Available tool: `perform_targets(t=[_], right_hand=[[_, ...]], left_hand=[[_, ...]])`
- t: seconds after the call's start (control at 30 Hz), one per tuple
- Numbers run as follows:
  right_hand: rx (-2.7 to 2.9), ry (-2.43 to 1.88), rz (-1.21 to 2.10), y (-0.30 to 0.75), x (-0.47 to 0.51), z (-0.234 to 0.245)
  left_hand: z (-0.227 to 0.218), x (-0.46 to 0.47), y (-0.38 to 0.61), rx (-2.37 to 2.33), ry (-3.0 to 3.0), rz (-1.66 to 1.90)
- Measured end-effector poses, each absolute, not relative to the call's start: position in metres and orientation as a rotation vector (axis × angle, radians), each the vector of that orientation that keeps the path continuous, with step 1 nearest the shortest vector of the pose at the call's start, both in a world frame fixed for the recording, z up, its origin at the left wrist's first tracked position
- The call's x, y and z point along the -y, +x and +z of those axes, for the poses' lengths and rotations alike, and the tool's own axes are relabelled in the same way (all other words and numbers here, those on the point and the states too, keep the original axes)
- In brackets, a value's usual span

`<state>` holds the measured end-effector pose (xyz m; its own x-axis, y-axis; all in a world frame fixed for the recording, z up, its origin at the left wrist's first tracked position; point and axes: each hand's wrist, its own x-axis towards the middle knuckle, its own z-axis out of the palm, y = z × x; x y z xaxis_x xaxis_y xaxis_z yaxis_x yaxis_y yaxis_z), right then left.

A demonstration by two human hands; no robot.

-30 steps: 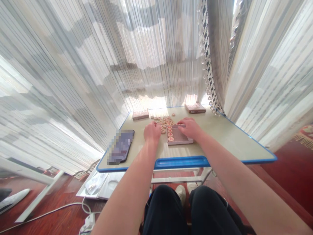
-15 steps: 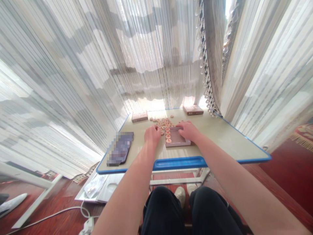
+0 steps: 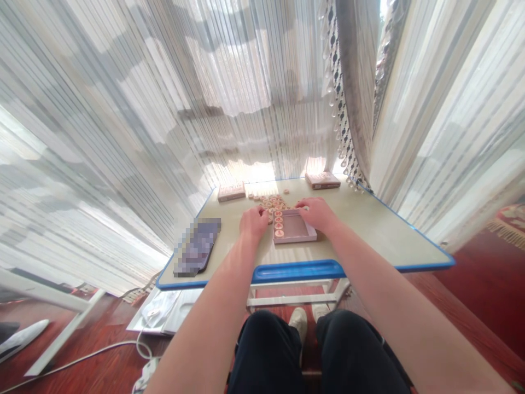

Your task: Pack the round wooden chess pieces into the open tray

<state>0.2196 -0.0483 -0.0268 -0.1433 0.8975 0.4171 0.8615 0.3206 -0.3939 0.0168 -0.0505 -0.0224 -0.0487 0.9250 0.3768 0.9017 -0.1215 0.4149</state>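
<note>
A shallow pinkish tray (image 3: 296,232) lies on the small blue-edged table (image 3: 369,230), with a column of round wooden game pieces (image 3: 278,223) along its left side. A heap of loose pieces (image 3: 273,201) lies just beyond it. My left hand (image 3: 253,223) is curled beside the tray's left edge, next to the pieces; what its fingers hold is hidden. My right hand (image 3: 318,213) rests on the tray's far right corner, fingers bent down over the rim.
A dark phone (image 3: 198,245) lies at the table's left. Two flat boxes, one (image 3: 231,191) at the back left and one (image 3: 322,180) at the back right, sit near sheer curtains. Below are my knees, white cables and a red wooden floor.
My hands stay at the tray almost unchanged. The view has shifted slightly, so everything sits a little further left and higher in the picture.
</note>
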Motion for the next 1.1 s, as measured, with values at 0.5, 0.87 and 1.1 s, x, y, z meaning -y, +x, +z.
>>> perform_targets(t=[0.5,0.87,1.1], right_hand=[[1.933,-1.566,0.119,0.22,0.046,-0.028],[1.619,-1.78,0.221,0.227,0.047,-0.028],[1.676,-1.806,0.225,0.226,0.045,-0.032]], left_hand=[[-0.023,0.052,0.017,-2.121,2.088,0.849],[-0.027,0.048,0.013,-2.127,1.956,1.038],[-0.016,0.031,0.005,-2.135,1.692,1.0]])
